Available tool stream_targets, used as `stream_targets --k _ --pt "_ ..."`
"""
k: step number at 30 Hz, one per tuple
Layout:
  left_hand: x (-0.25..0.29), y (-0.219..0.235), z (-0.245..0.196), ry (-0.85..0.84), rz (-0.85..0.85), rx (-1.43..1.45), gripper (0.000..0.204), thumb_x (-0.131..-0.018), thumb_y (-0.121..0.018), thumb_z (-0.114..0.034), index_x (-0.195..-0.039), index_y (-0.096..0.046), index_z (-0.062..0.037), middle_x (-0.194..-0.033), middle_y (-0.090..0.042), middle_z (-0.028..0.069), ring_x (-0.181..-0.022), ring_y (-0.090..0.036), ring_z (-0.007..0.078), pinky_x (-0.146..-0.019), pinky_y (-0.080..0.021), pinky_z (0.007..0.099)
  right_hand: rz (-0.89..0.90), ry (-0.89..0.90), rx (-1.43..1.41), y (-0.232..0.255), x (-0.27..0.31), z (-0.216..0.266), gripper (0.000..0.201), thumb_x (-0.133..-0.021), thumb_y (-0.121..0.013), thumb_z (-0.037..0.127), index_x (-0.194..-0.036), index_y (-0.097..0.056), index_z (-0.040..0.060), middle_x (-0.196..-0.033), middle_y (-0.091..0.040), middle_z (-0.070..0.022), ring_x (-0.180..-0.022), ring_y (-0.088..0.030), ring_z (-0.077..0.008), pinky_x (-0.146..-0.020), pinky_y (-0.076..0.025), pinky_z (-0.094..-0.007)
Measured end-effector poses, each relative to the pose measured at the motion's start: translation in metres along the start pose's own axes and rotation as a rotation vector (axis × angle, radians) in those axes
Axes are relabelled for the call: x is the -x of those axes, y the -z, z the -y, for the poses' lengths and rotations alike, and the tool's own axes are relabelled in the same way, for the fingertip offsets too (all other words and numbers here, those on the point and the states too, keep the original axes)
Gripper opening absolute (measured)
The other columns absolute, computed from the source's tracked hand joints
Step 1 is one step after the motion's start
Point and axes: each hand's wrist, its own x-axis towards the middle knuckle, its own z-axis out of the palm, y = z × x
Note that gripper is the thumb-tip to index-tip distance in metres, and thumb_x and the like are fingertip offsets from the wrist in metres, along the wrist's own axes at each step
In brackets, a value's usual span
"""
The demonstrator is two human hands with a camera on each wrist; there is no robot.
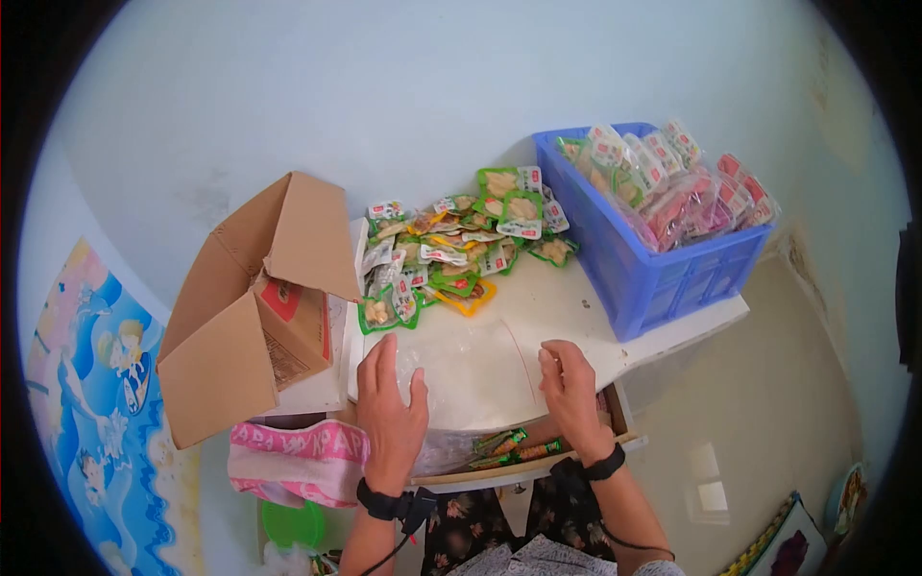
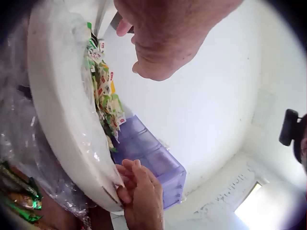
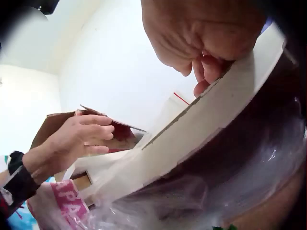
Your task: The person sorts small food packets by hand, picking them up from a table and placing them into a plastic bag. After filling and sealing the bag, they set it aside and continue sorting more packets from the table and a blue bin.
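Note:
A clear plastic bag (image 1: pixel 471 370) with a thin red line along its right side lies flat on the white tabletop (image 1: pixel 547 298). My right hand (image 1: pixel 573 394) is at that side, fingers bent. In the left wrist view the right hand (image 2: pixel 144 194) pinches the film's edge between thumb and fingers. My left hand (image 1: pixel 394 408) is over the bag's left edge, fingers extended and thumb held apart. From the right wrist, the left hand (image 3: pixel 79 136) appears with fingers spread loosely. Beyond the bag lies a heap of green and yellow snack packets (image 1: pixel 451 250).
At the left stands an open cardboard box (image 1: pixel 226 355). A blue crate (image 1: pixel 672 283) full of bagged packets is at the back right. Below the tabletop, an open drawer (image 1: pixel 499 472) holds clear film and green packets. A pink and white towel (image 1: pixel 298 466) hangs at the left.

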Motion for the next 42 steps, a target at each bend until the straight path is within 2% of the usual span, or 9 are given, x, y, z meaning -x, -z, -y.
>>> stream_targets --k 3,6,12,19,22,28,32,34,42 --pt "-0.026 -0.017 0.002 -0.077 0.022 0.024 0.055 -0.088 -0.074 -0.009 -0.139 -0.056 0.0026 -0.139 -0.057 0.0209 -0.129 -0.054 0.0401 -0.109 -0.045 0.0474 0.028 -0.095 -0.033 0.001 0.002 -0.001 0.015 -0.103 -0.063 0.011 -0.113 -0.065 -0.0014 -0.099 -0.069 -0.0205 -0.082 -0.068 -0.0340 -0.074 -0.054 -0.0416" --pt "-0.055 -0.045 0.009 -0.165 0.043 -0.057 0.052 -0.086 -0.076 -0.008 -0.135 -0.058 0.0023 -0.137 -0.058 0.0206 -0.129 -0.054 0.0394 -0.109 -0.045 0.0470 0.017 -0.080 -0.061 0.003 0.002 -0.006 0.015 -0.107 -0.059 0.011 -0.111 -0.064 -0.0024 -0.086 -0.066 -0.0082 -0.061 -0.058 -0.0113 -0.058 -0.049 -0.0285" --pt "-0.127 -0.087 0.016 -0.235 0.129 -0.268 0.068 -0.081 -0.079 -0.005 -0.143 -0.054 -0.0022 -0.147 -0.052 0.0185 -0.143 -0.045 0.0365 -0.112 -0.043 0.0498 0.101 -0.178 -0.169 0.015 -0.001 0.011 0.015 -0.107 -0.059 0.010 -0.112 -0.064 -0.0024 -0.086 -0.067 -0.0085 -0.062 -0.061 -0.0116 -0.058 -0.051 -0.0280" --pt "-0.181 -0.142 0.037 -0.265 0.256 -0.493 0.091 -0.076 -0.081 0.001 -0.158 -0.045 -0.0163 -0.165 -0.037 0.0140 -0.156 -0.030 0.0348 -0.118 -0.037 0.0597 0.061 -0.071 -0.137 0.009 0.002 -0.003 0.014 -0.103 -0.064 0.007 -0.114 -0.064 -0.0016 -0.084 -0.066 -0.0090 -0.060 -0.063 -0.0121 -0.054 -0.051 -0.0280" --pt "-0.193 -0.154 0.043 -0.301 0.287 -0.542 0.093 -0.075 -0.082 0.001 -0.158 -0.045 -0.0178 -0.165 -0.037 0.0124 -0.155 -0.033 0.0342 -0.116 -0.042 0.0539 0.084 -0.078 -0.136 0.010 0.001 0.001 0.014 -0.101 -0.067 0.005 -0.113 -0.065 -0.0009 -0.084 -0.066 -0.0090 -0.062 -0.064 -0.0130 -0.055 -0.052 -0.0287" --pt "-0.214 -0.177 0.057 -0.450 0.299 -0.476 0.077 -0.071 -0.084 -0.003 -0.142 -0.060 -0.0142 -0.146 -0.057 0.0088 -0.135 -0.054 0.0323 -0.099 -0.056 0.0403 0.089 -0.087 -0.127 0.014 -0.002 0.010 0.016 -0.097 -0.070 0.002 -0.113 -0.066 0.0001 -0.085 -0.065 -0.0110 -0.064 -0.064 -0.0172 -0.057 -0.051 -0.0301" --pt "-0.217 -0.174 0.053 -0.518 0.269 -0.406 0.061 -0.068 -0.085 -0.003 -0.126 -0.067 -0.0099 -0.120 -0.069 0.0083 -0.117 -0.063 0.0309 -0.089 -0.057 0.0420 0.066 -0.071 -0.113 0.013 -0.003 0.010 0.017 -0.095 -0.072 0.002 -0.112 -0.066 0.0007 -0.086 -0.064 -0.0117 -0.064 -0.063 -0.0189 -0.058 -0.051 -0.0311" --pt "-0.215 -0.166 0.049 -0.529 0.247 -0.347 0.058 -0.066 -0.084 -0.003 -0.121 -0.067 -0.0081 -0.111 -0.071 0.0088 -0.111 -0.066 0.0310 -0.086 -0.056 0.0423 0.095 -0.091 -0.109 0.016 -0.004 0.013 0.018 -0.095 -0.071 0.002 -0.112 -0.066 0.0006 -0.089 -0.065 -0.0161 -0.069 -0.066 -0.0273 -0.062 -0.053 -0.0356" --pt "-0.173 -0.134 0.021 -0.576 0.235 -0.260 0.055 -0.067 -0.084 -0.006 -0.119 -0.067 -0.0076 -0.107 -0.072 0.0111 -0.101 -0.068 0.0335 -0.083 -0.056 0.0441 0.078 -0.043 -0.097 0.014 -0.001 0.013 0.018 -0.093 -0.070 0.001 -0.111 -0.065 -0.0004 -0.090 -0.066 -0.0184 -0.071 -0.067 -0.0331 -0.064 -0.054 -0.0394"
